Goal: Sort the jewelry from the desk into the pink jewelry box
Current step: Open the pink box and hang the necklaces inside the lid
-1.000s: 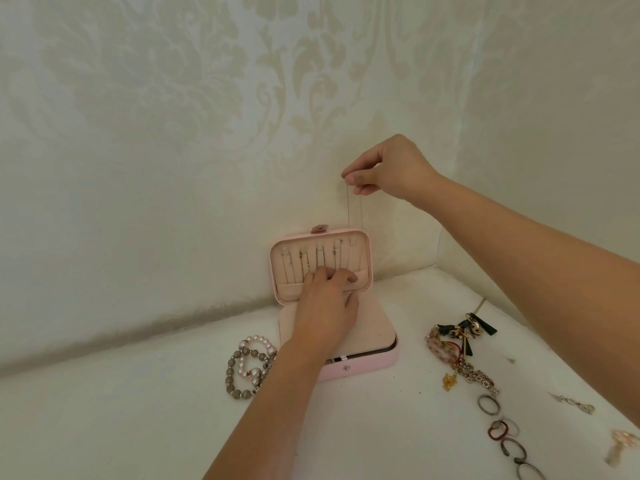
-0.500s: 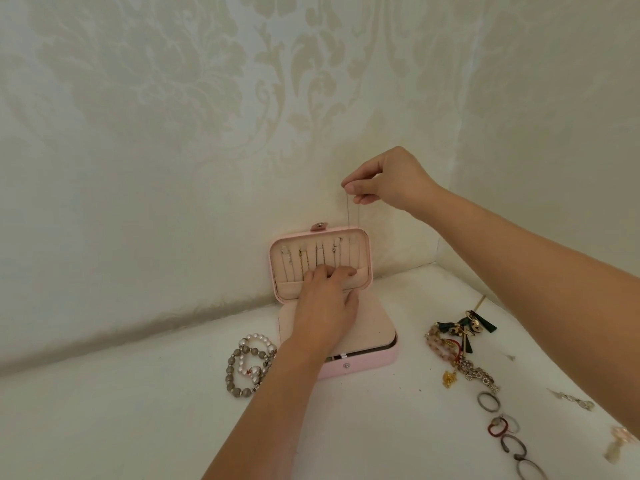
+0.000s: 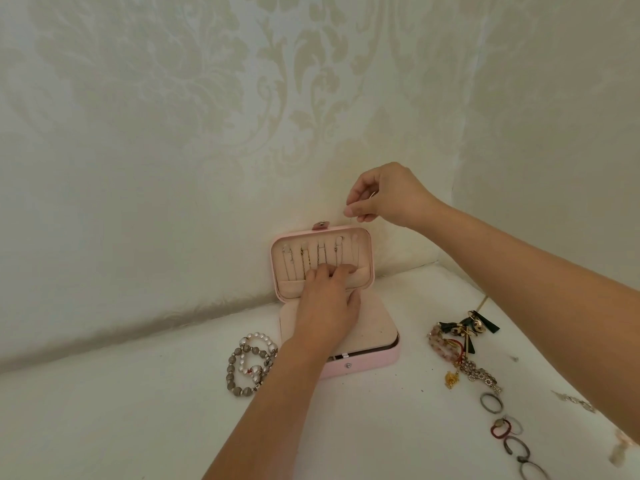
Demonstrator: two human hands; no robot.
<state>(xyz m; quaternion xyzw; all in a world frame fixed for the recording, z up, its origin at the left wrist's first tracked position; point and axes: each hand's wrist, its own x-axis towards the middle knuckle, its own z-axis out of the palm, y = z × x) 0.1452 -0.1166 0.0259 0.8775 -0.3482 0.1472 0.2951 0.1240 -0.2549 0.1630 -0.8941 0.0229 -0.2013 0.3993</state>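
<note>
Left hand [image 3: 325, 299] lies palm down, fingers extended forward; raised right hand [image 3: 391, 199] pinches a thin chain [image 3: 351, 224].

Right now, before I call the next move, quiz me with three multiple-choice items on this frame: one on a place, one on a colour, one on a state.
1. Where do the beaded bracelets lie relative to the pink jewelry box?
A inside it; B on the desk, to its left; C on the floor.
2. What colour is its outer shell?
A blue; B black; C pink.
3. How does its lid stand?
A open and upright; B snapped shut; C taken off, lying flat.

Key: B, they lie on the desk by the left forearm; C, the front wall is pink; A, the left hand presses on its lining while the right hand pinches a fine chain above it.
</note>
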